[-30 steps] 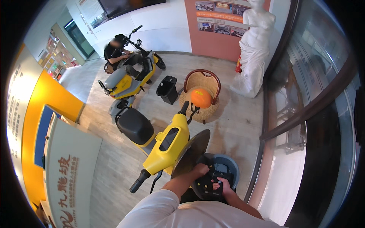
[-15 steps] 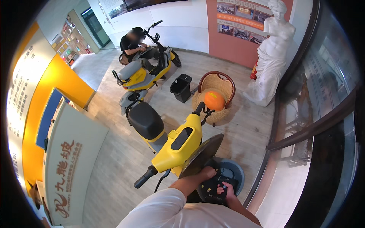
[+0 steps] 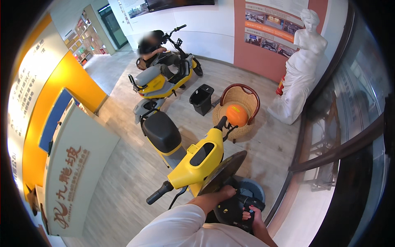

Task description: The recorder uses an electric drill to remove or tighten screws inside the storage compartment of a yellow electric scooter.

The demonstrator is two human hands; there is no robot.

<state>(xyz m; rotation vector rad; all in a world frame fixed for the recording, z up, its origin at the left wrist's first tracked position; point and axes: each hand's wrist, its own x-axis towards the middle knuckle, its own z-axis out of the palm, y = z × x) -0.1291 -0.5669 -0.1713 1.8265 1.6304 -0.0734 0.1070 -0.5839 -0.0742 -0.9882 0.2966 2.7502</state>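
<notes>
Just in front of me stands a yellow electric scooter with a dark curved panel at its front. My left hand is beside that panel's lower edge, its fingers curled; what they hold, if anything, is hidden. My right hand is wrapped around the grip of a black cordless drill, which points away from me. Under my hands is a black surface with small yellowish pieces on it. A grey-blue round tub sits just beyond the drill.
A second yellow scooter stands farther off, with a seated person behind it. Between are a black bin and a wicker chair holding an orange helmet. A white statue and glass panels line the right; a counter stands left.
The drill has come up into clearer view as my right hand shifted slightly right and down. My left hand stays near the panel. The whole view has shifted a little.
</notes>
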